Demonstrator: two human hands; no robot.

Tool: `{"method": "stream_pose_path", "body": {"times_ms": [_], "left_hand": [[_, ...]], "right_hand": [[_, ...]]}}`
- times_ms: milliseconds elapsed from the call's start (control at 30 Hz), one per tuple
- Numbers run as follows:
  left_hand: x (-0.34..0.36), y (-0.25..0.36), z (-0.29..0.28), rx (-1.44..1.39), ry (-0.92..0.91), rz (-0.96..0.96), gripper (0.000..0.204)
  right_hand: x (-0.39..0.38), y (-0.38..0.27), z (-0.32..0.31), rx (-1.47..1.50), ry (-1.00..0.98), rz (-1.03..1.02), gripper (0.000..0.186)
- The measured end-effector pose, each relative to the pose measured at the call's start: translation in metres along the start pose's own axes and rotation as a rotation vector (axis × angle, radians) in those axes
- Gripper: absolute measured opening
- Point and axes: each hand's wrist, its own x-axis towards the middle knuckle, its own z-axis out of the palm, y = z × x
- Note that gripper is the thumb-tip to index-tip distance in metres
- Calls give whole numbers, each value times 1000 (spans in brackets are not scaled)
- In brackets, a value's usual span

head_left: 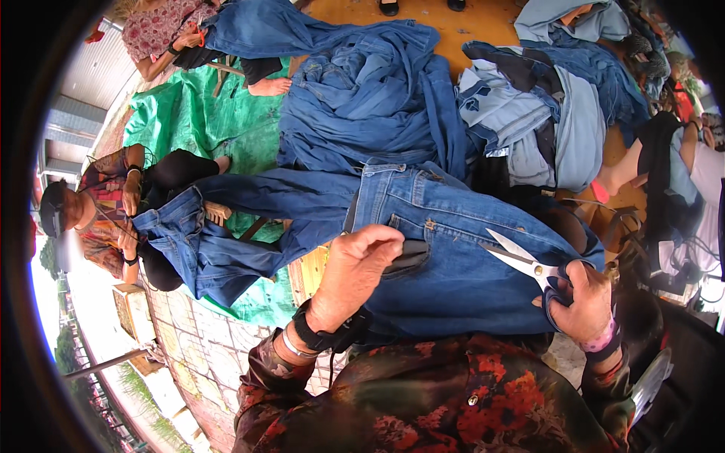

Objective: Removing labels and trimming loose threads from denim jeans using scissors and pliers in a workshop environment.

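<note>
A pair of blue jeans (pixel 483 302) lies spread across my lap, its waistband at the upper left and a pocket opening showing dark grey lining (pixel 411 260). My left hand (pixel 355 268) is closed at that pocket, thumb and fingertips pinched on its edge. My right hand (pixel 574 302) grips silver scissors (pixel 517 263) by their dark handles, with the blades parted and pointing up-left over the denim.
At left, a co-worker (pixel 98 215) holds other jeans (pixel 234 257) over green sheeting (pixel 174 113). Another person (pixel 162 41) sits upper left. Denim heaps (pixel 355 90) and pale jeans (pixel 529 121) lie beyond my hands on a yellow surface (pixel 468 30). More people (pixel 683 174) sit at right.
</note>
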Motion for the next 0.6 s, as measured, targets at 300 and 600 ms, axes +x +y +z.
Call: {"method": "stream_pose_path", "body": {"times_ms": [300, 600], "left_hand": [[10, -18, -26, 356, 294, 177, 37], [-1, 10, -41, -309, 44, -248, 24]], "right_hand": [[-1, 3, 7, 206, 27, 138, 42], [-6, -3, 9, 187, -21, 108, 43]]}}
